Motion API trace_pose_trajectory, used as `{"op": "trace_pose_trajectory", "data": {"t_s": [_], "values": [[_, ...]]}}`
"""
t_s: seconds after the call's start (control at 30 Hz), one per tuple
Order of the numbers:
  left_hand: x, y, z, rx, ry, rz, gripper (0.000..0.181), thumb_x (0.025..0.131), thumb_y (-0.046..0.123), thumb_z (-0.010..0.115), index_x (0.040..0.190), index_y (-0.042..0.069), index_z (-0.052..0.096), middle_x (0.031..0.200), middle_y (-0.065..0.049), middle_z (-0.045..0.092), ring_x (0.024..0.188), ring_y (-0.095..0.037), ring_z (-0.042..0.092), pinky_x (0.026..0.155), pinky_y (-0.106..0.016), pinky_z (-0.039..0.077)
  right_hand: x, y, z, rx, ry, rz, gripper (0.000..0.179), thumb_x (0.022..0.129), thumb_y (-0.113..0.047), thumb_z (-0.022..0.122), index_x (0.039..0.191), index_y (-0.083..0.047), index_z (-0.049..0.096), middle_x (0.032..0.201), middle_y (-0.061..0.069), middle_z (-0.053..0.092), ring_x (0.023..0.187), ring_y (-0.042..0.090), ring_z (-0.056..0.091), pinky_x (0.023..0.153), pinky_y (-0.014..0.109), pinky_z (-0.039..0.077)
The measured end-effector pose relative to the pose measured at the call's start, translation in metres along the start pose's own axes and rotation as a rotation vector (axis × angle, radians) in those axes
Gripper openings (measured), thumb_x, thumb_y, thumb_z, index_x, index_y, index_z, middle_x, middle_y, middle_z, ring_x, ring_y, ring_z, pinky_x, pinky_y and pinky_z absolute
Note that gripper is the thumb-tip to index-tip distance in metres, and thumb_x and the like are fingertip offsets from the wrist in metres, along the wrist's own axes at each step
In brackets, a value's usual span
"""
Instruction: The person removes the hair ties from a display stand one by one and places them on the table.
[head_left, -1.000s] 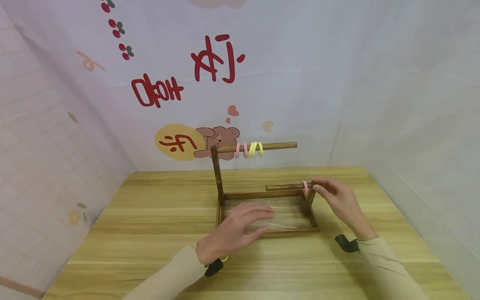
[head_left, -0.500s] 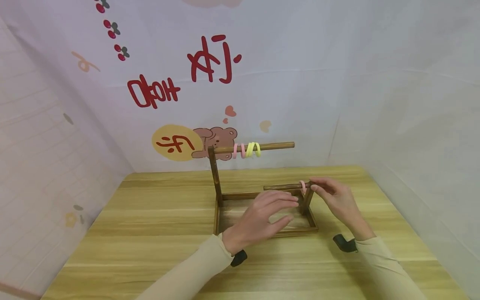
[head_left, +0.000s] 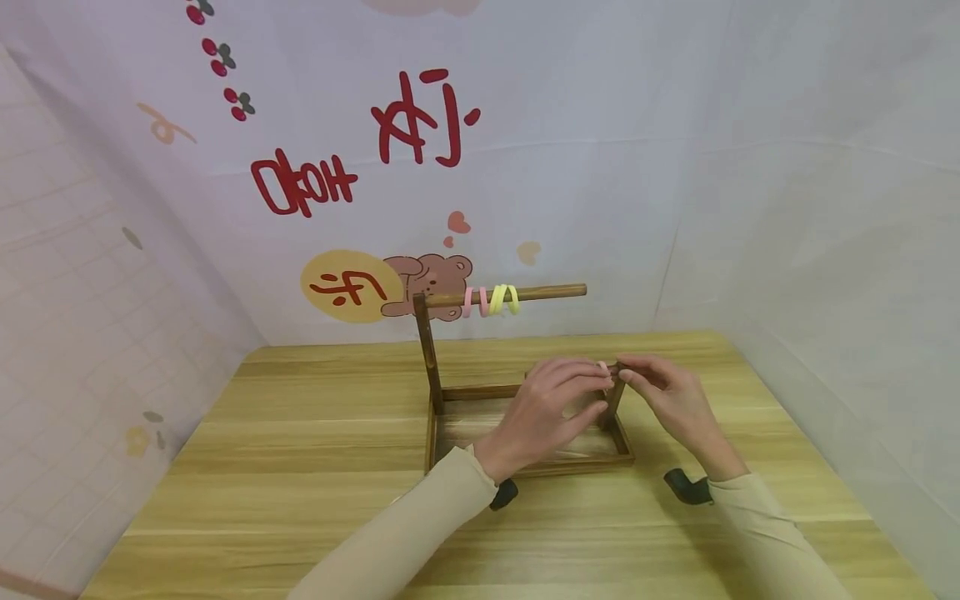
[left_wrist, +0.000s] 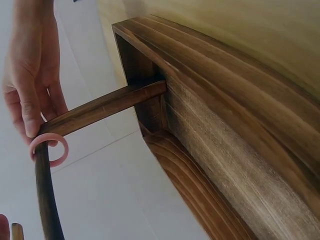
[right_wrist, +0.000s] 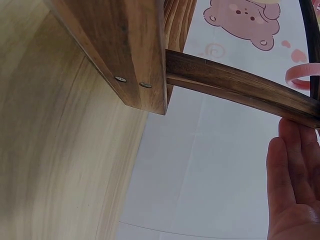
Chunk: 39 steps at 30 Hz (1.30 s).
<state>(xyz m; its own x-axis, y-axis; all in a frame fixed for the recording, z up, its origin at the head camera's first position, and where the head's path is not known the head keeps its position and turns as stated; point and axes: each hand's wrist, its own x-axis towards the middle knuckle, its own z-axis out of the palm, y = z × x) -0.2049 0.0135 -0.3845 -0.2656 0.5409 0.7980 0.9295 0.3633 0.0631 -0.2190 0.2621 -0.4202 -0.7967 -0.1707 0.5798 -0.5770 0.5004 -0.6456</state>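
A wooden stand [head_left: 431,433] has a shallow tray base with a tall post on the left and a short post [left_wrist: 102,111] on the right. My right hand [head_left: 671,400] pinches the top of the short post between thumb and fingers. Near that post, one pink ring [left_wrist: 65,150] hangs on the short rod [left_wrist: 45,195]. My left hand [head_left: 551,408] is over the tray, fingers loosely extended, fingertips close to this ring and overlapping it in the head view. Two pink rings [head_left: 468,302] and yellow rings [head_left: 497,300] hang on the upper rod [head_left: 551,292].
The stand is on a wood-grain table [head_left: 300,450]. Behind it hangs a white printed cloth [head_left: 585,183] with a bear and red characters. Black wrist mounts [head_left: 688,487] stick out below both sleeves.
My left hand has moved right across the tray to the short rod's ring. My right hand stays on the short post. The view has shifted slightly.
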Motion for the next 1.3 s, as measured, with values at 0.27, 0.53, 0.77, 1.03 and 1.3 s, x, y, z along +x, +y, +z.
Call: {"op": "trace_pose_trajectory", "data": {"t_s": [0.27, 0.53, 0.77, 1.03, 1.3], "values": [[0.007, -0.008, 0.011, 0.142, 0.002, 0.001, 0.027, 0.092, 0.024, 0.082, 0.116, 0.013, 0.078, 0.117, 0.001, 0.075, 0.119, -0.015, 0.065, 0.110, -0.028, 0.044, 0.000, -0.001, 0.000, 0.010, -0.003, 0.009, 0.026, 0.097, 0.003, 0.070, 0.122, 0.002, 0.073, 0.113, 0.015, 0.076, 0.102, -0.008, 0.065, 0.089, 0.010, 0.051], [0.009, -0.016, 0.021, 0.267, -0.001, 0.002, 0.029, 0.089, 0.030, 0.085, 0.113, 0.017, 0.079, 0.115, 0.005, 0.076, 0.117, -0.014, 0.065, 0.105, -0.030, 0.048, 0.000, 0.001, 0.001, -0.007, -0.004, 0.008, 0.025, 0.097, 0.001, 0.070, 0.122, 0.000, 0.073, 0.112, 0.013, 0.076, 0.101, -0.006, 0.066, 0.087, 0.011, 0.053], [0.009, -0.020, 0.030, 0.290, -0.069, -0.066, 0.033, 0.090, 0.037, 0.083, 0.117, 0.019, 0.077, 0.119, 0.006, 0.075, 0.121, -0.016, 0.064, 0.115, -0.045, 0.041, 0.000, 0.002, 0.000, -0.019, -0.006, 0.012, 0.026, 0.098, 0.000, 0.070, 0.123, -0.003, 0.073, 0.114, 0.012, 0.076, 0.101, -0.006, 0.066, 0.089, 0.011, 0.052], [0.011, -0.022, 0.036, 0.390, -0.119, -0.079, 0.043, 0.086, 0.046, 0.084, 0.119, 0.020, 0.075, 0.122, 0.006, 0.074, 0.124, -0.018, 0.063, 0.120, -0.058, 0.032, 0.000, 0.001, 0.000, -0.017, -0.002, 0.010, 0.026, 0.097, -0.001, 0.071, 0.123, -0.003, 0.074, 0.113, 0.011, 0.076, 0.101, -0.002, 0.068, 0.088, 0.011, 0.053], [0.012, -0.023, 0.041, 0.445, -0.181, -0.092, 0.042, 0.087, 0.049, 0.082, 0.119, 0.023, 0.075, 0.124, 0.008, 0.073, 0.117, -0.011, 0.065, 0.115, -0.046, 0.041, 0.000, -0.001, 0.000, -0.028, 0.003, 0.016, 0.024, 0.099, -0.005, 0.070, 0.122, -0.004, 0.074, 0.112, 0.012, 0.077, 0.100, 0.004, 0.071, 0.087, 0.010, 0.052]]}}
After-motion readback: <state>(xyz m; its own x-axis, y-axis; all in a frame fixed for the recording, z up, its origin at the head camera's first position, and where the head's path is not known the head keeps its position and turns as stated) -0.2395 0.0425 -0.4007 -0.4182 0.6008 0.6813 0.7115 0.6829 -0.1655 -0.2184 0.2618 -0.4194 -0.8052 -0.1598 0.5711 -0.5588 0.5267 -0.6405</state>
